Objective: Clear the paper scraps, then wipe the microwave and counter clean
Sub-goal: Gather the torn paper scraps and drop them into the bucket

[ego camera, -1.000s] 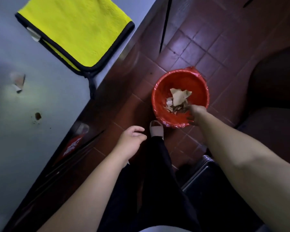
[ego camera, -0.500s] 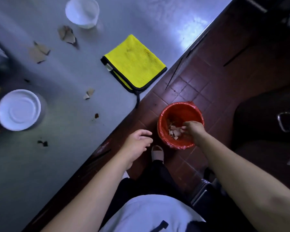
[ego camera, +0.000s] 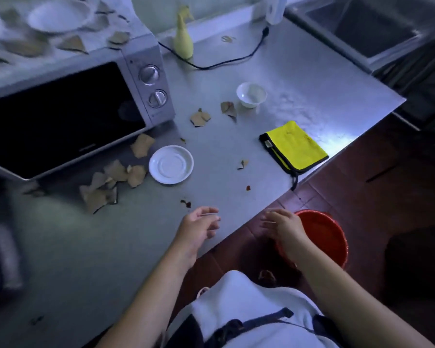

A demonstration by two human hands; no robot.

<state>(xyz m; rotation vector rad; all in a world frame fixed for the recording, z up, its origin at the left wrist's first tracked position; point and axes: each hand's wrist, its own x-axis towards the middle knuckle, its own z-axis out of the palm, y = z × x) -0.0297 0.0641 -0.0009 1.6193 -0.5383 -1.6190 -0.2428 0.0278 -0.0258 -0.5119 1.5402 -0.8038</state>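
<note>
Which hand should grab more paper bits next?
Probably the left hand. It hangs open over the counter, on the side of the big pile of paper scraps by the microwave. The right hand is off the counter's edge, over the red bucket.

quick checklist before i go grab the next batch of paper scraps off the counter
1. Left hand free: ok, open and empty over the counter edge.
2. Right hand free: ok, nothing visible in it, above the red bucket.
3. Bucket within reach: ok, on the floor beside the counter; how full it is cannot tell.
4. Scraps left on the counter: not ok, a pile lies by the microwave front, more near the small bowl.
5. Scraps on the microwave top: not ok, several remain.
6. Yellow cloth ready for wiping: ok, folded at the counter edge.
</note>
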